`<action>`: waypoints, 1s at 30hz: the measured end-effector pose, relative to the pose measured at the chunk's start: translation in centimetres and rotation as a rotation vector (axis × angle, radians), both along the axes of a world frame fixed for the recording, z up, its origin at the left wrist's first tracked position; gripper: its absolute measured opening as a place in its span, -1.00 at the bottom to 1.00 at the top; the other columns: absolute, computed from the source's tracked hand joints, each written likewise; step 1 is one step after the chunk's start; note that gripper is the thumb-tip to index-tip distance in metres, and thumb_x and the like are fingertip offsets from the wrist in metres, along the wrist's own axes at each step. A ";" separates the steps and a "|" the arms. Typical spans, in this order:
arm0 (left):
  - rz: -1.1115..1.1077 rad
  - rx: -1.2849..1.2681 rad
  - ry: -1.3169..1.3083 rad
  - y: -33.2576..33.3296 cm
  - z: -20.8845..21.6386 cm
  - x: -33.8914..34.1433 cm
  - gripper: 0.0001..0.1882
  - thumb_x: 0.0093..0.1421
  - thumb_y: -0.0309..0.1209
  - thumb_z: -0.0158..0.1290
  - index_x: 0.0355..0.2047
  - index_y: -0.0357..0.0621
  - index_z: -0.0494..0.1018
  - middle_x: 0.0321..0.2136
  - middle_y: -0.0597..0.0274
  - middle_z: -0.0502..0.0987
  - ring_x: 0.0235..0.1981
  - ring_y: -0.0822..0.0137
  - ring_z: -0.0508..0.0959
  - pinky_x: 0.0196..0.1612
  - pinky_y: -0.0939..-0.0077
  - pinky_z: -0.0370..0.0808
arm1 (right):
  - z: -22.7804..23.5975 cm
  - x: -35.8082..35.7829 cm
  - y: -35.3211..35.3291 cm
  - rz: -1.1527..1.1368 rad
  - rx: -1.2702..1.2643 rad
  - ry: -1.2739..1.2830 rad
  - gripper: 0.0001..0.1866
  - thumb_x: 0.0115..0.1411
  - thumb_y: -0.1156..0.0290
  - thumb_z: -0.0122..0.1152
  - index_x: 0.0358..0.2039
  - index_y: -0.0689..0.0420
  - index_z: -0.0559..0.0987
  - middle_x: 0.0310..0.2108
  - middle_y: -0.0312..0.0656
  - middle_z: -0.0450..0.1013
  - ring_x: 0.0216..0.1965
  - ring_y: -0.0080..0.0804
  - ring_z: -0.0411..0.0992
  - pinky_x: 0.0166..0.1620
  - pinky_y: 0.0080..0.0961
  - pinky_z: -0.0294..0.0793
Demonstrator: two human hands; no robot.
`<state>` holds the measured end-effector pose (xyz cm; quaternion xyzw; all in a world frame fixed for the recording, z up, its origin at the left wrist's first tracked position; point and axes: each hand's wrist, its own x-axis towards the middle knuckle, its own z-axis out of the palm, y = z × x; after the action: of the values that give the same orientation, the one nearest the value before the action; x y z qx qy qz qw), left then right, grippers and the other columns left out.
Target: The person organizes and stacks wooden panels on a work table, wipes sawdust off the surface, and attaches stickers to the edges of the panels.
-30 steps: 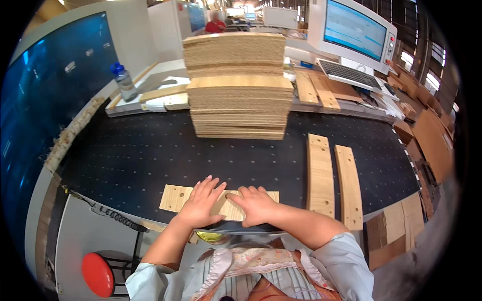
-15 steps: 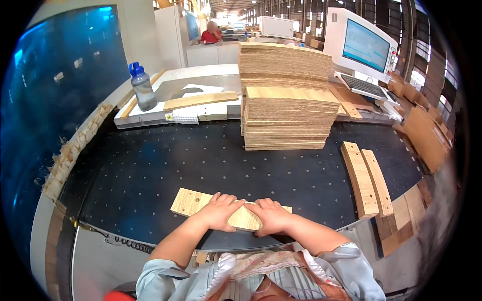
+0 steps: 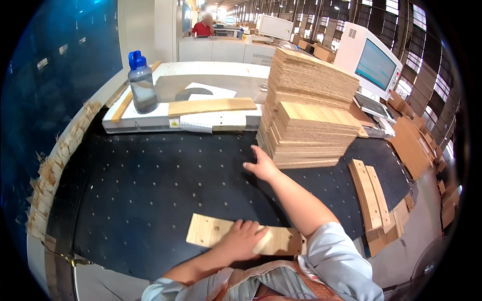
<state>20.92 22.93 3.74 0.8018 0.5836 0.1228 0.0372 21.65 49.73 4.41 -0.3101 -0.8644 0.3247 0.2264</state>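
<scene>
My left hand (image 3: 242, 243) lies across a pale wooden board (image 3: 208, 230) with drilled holes, near the table's front edge. Its fingers reach to the board's far edge and hold it. Ahead of it, my right hand (image 3: 262, 164) is stretched over the dark table (image 3: 150, 190), holding nothing, with thumb and forefinger apart. Just beyond that hand and to its right stands a tall stack of wood-faced boards (image 3: 311, 135), with a lower pile in front. Its fingertips appear apart from the stack.
Two curved wooden pieces (image 3: 365, 195) with holes lie at the right. A blue-capped water bottle (image 3: 143, 85) and a wooden strip (image 3: 212, 106) stand on the white ledge at the back. A monitor (image 3: 369, 62) and keyboard (image 3: 374, 106) are behind the stack; a red-clad person (image 3: 202, 28) sits far off.
My right hand has let go of the board and reached forward toward the stack. The left hand stays on the board. The whole view has shifted, with the stack now further right.
</scene>
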 end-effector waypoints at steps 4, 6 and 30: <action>0.030 0.130 -0.109 -0.2 -2.2 -0.8 -0.46 0.14 -0.38 -0.13 0.18 -0.05 0.23 -0.08 0.09 0.34 -0.03 0.16 0.34 0.04 0.33 0.23 | -1.2 -9.5 5.4 -0.278 0.000 0.265 -0.16 -0.05 0.37 0.35 0.20 0.30 0.14 0.16 0.21 0.19 0.19 0.05 0.19 0.23 -0.28 0.18; -0.005 0.042 -0.398 0.2 -3.1 -1.7 -0.39 0.14 -0.32 -0.01 0.22 -0.07 0.16 0.10 -0.03 0.24 0.16 0.00 0.22 0.16 0.18 0.18 | -4.4 -12.6 9.8 -0.382 -0.129 0.442 -0.18 -0.04 0.43 0.33 0.20 0.29 0.13 0.12 0.17 0.25 0.16 -0.03 0.24 0.19 -0.31 0.23; 0.810 0.267 -1.919 25.3 -2.4 -25.4 -0.88 0.22 -0.42 -0.01 -0.23 -0.01 0.45 -0.36 0.42 0.53 -0.38 0.53 0.46 -0.27 0.55 0.35 | 0.9 -12.1 6.2 -0.234 0.594 0.393 -0.48 -0.09 0.64 0.21 -0.04 0.22 0.37 -0.18 0.02 0.37 -0.08 -0.05 0.34 0.01 -0.24 0.33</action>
<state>-4.44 48.19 1.36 0.1105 0.5155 0.7735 0.3518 9.57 55.96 5.27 -0.2593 -0.8195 0.0850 0.5039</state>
